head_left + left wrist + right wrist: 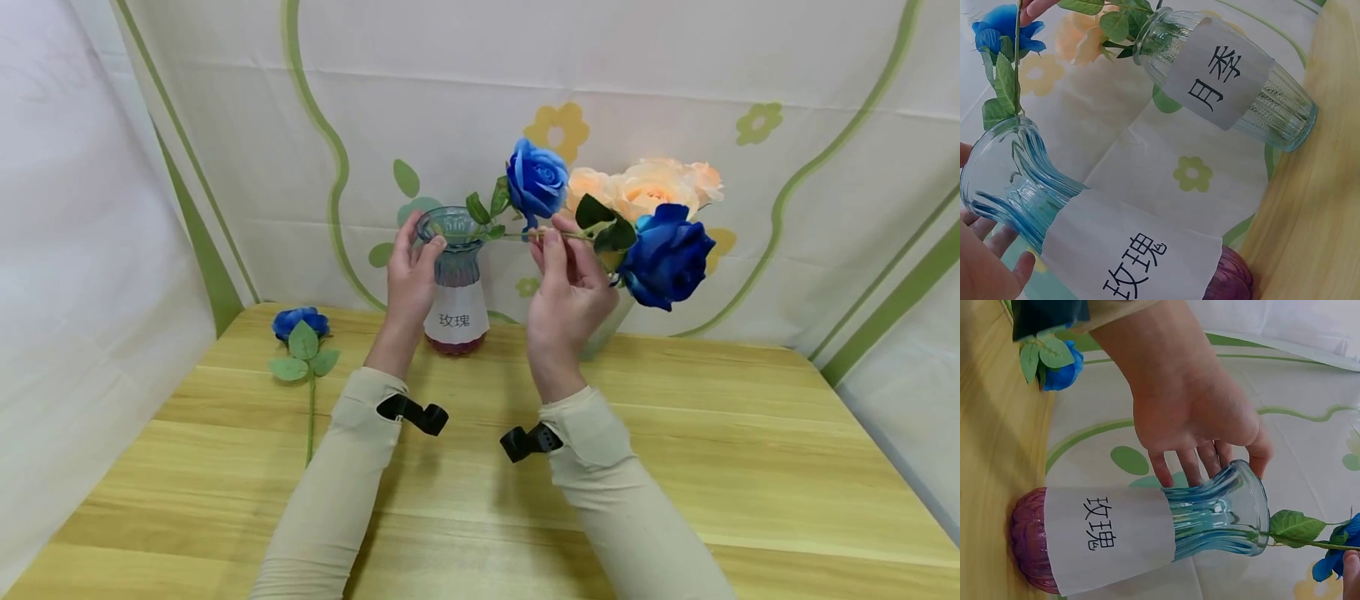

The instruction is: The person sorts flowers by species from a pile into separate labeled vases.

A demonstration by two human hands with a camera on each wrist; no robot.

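My left hand [414, 279] grips the neck of a blue-to-purple glass vase [459, 271] with a white paper label, its thumb at the rim. The vase stands upright on the table. My right hand [566, 300] pinches the thin green stem of a dark blue rose [667, 257]. That stem lies nearly level, bloom to the right, its other end at the vase mouth. A lighter blue rose [537, 177] with green leaves leans out of the same vase, its bloom up beside my right fingers. In the right wrist view, a leaf [1296, 526] shows just outside the glass rim [1260, 506].
A third blue rose [300, 323] lies on the wooden table [450, 533] at the left. Behind my right hand stands another labelled glass vase [1222, 75] with peach roses [652, 190]. A patterned cloth [420, 100] hangs close behind both vases.
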